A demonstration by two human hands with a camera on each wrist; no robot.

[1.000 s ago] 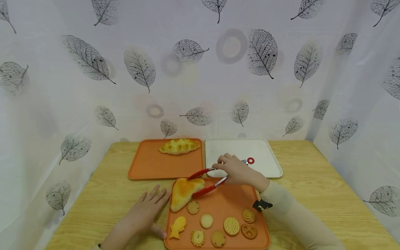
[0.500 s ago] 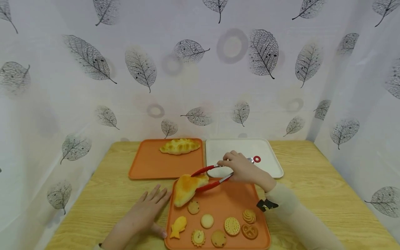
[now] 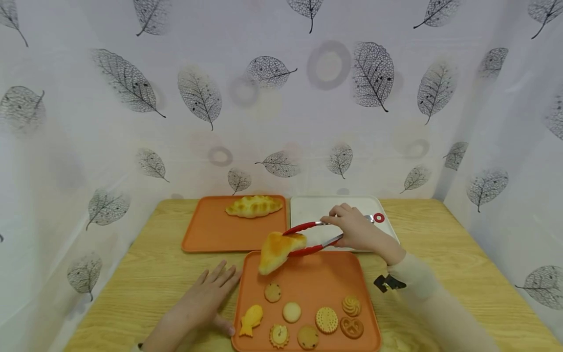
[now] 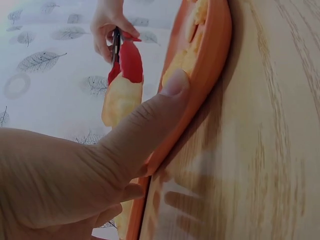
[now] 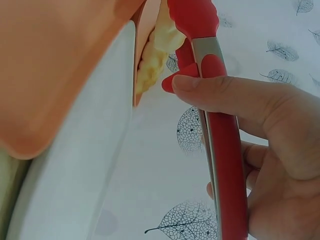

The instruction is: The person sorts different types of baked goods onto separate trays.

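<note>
Above the near tray (image 3: 318, 281), R hand (image 3: 354, 228) gripped red tongs (image 3: 307, 226) w/ bread (image 3: 276, 250) in; L hand (image 3: 203, 298), fingers spread, touched tray's left rim.

A leaf-printed white curtain (image 3: 281, 115) hangs behind the yellowish wood-grain table (image 3: 433, 244)

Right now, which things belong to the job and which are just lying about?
Likely in the job: right hand, red tongs, gripped triangular bread, left hand, front orange tray; possibly rear orange tray.
Apparently just lying about: cookies, braided bread, white tray.
</note>
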